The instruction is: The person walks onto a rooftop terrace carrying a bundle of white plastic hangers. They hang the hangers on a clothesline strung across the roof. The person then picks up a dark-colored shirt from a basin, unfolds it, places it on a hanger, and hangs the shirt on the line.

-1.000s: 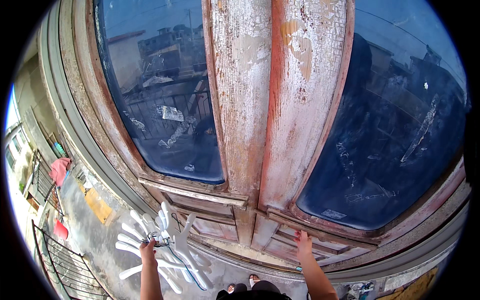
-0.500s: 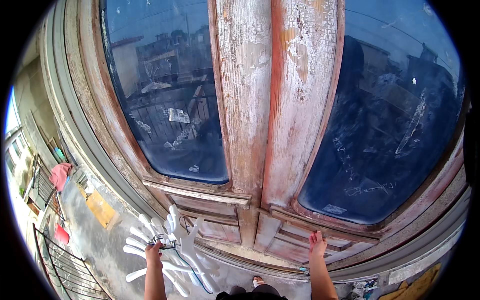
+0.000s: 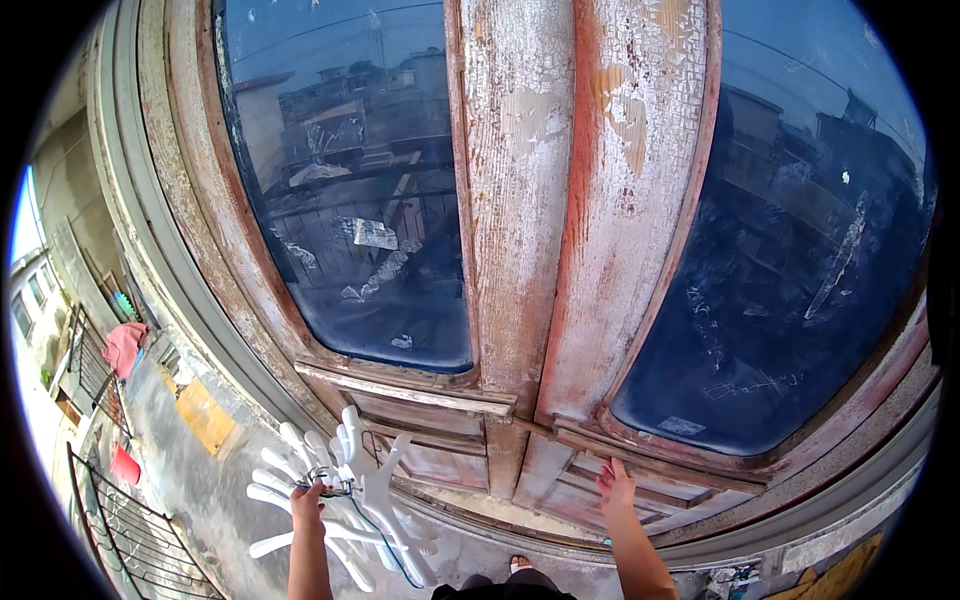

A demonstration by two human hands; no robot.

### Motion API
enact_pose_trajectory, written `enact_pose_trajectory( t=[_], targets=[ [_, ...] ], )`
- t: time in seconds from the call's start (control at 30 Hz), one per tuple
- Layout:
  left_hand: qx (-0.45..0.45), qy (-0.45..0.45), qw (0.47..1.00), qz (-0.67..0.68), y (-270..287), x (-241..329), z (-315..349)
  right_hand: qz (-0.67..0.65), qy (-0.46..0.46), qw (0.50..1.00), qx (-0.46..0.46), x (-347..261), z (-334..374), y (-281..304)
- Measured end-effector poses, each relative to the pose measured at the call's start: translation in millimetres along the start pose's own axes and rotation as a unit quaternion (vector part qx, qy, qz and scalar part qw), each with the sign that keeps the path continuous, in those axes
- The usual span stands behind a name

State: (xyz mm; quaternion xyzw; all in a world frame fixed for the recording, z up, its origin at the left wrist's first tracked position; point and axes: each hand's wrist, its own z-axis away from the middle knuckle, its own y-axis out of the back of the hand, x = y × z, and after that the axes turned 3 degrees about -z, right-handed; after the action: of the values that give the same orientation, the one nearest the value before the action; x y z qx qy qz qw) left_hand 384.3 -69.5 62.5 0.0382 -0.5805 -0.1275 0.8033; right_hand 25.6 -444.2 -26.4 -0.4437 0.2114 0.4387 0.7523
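My left hand (image 3: 308, 500) is closed around the metal hooks of a bunch of white clothes hangers (image 3: 386, 495), whose thick arms fan out in all directions. A thin dark green cord or wire (image 3: 375, 530) hangs down among them. In front of me stands a weathered double door (image 3: 517, 300) with peeling white and reddish paint. At its right leaf, by the rail below the glass, my right hand (image 3: 617, 485) has its fingers stretched up against or just before the wood. It holds nothing visible; whether the fingertips touch cannot be made out.
Dark blue glass (image 3: 350, 220) fills the upper door leaves. A raised sill (image 3: 480, 515) runs along the door's foot. On the left are a black metal railing (image 3: 130, 530), a red bucket (image 3: 125, 465), a yellowish board (image 3: 205, 415) and a pink cloth (image 3: 125, 348).
My right hand has shifted slightly left along the door, and its fingers have straightened from a curled pose. The view has turned a little left. My left hand keeps the hangers.
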Motion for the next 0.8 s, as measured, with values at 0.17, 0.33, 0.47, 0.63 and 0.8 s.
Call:
enact_pose_trajectory(
  t=[0.17, 0.33, 0.47, 0.63, 0.8],
  targets=[
    [0.009, 0.003, 1.0, 0.011, 9, -8, -3, -0.089, 0.101, 0.991, 0.02, 9, 3, 3],
    [-0.003, -0.008, 0.999, -0.031, 6, -13, -3, -0.074, 0.087, 0.993, 0.02, 9, -5, 11],
    [-0.02, -0.03, 0.999, -0.027, 4, -37, -12, -0.039, 0.054, 0.997, -0.042, 8, -3, 13],
    [0.018, -0.009, 1.0, 0.002, 4, -16, 21, 0.074, -0.194, 0.946, -0.248, 47, 49, -21],
    [0.043, -0.006, 0.997, 0.07, 36, -34, 48, -0.034, -0.373, 0.752, -0.542, 61, 119, -113]
  ],
)
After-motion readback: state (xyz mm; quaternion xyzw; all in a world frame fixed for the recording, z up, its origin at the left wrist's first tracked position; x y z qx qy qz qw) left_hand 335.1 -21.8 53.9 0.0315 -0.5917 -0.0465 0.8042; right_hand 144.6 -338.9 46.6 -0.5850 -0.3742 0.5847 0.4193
